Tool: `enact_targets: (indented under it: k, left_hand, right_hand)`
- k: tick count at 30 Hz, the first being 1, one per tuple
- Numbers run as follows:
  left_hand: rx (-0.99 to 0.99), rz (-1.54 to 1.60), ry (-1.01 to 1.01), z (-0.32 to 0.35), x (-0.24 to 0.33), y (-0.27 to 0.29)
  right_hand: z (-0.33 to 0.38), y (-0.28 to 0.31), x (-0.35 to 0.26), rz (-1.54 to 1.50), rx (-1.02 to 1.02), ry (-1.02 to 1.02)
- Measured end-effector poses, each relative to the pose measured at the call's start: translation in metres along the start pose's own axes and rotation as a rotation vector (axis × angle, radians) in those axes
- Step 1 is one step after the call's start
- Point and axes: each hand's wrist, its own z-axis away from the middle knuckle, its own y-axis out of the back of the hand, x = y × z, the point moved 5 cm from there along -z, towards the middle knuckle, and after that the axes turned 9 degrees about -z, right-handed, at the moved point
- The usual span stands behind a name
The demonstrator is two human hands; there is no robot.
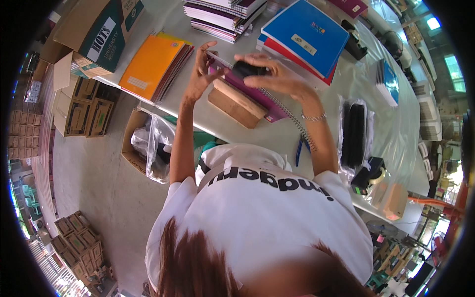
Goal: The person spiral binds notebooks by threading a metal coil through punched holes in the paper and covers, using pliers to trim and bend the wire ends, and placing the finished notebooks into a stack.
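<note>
A purple notebook [273, 110] lies along a wooden block [236, 105] at the table's near edge. From its spine a dark spiral coil [293, 119] trails out past my right wrist. My left hand [200, 75] is at the notebook's far left end, fingers spread and thumb apart from them. Above the spine, my right hand [279, 78] has fingers and thumb on either side of a black rounded object [242, 70], whose kind I cannot make out. Blue-handled pliers [299, 151] rest under my right forearm.
Orange notebooks [151, 69] are at left, beside a large carton [89, 37]. Spiral notebooks [222, 22] are piled at the back; blue and red ones [307, 37] lie to their right. Black coils in plastic [353, 133] and a tape dispenser [368, 175] are at right. A carton with plastic [133, 143] stands below.
</note>
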Motion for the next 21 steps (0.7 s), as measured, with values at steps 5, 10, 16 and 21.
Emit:
enact_targets:
  k: [5, 10, 16, 21]
  left_hand:
    - [-0.098, 0.131, 0.052, -0.005, -0.015, 0.014]
    - [-0.151, 0.171, 0.078, 0.002, -0.027, 0.020]
    - [-0.149, 0.262, 0.104, 0.005, -0.032, 0.023]
    - [-0.126, 0.287, 0.103, 0.002, -0.031, 0.021]
  right_hand:
    - [-0.010, -0.005, 0.006, -0.001, -0.049, -0.116]
    - [-0.011, -0.017, -0.016, -0.075, -0.210, -0.003]
    - [-0.030, -0.020, -0.013, 0.108, -0.172, 0.021]
    - [-0.027, -0.024, -0.005, -0.557, -0.129, -0.158]
